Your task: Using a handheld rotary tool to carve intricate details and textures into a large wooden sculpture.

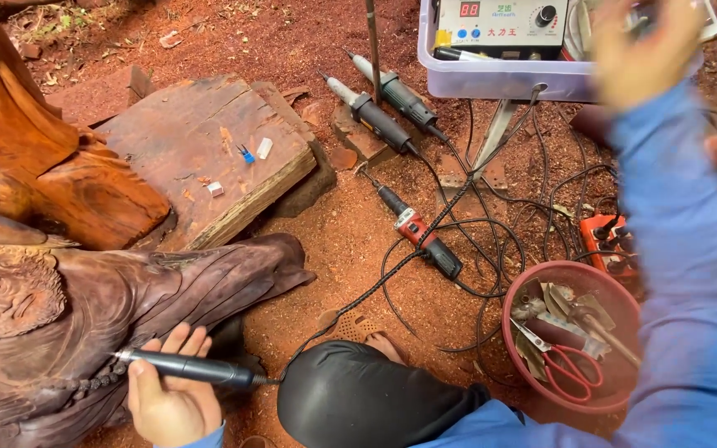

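My left hand (168,398) grips a dark pen-shaped rotary carving tool (192,367), its tip resting against the dark carved wood sculpture (85,307) at lower left. A braided cable runs from the tool toward the right. My right hand (645,50), blurred, reaches up to the clear plastic box (491,81) at top right, which holds a grey control unit (504,25) with a red display and a knob. Whether the fingers hold anything there is unclear. My knee in dark trousers (358,406) sits at the bottom middle.
Two grey grinders (383,112) and a red-banded one (421,236) lie on the sawdust-covered ground among tangled black cables. A red bowl (516,332) holds scissors and metal bits. A flat wood slab (201,149) carries small bits. An orange power strip (607,241) lies at right.
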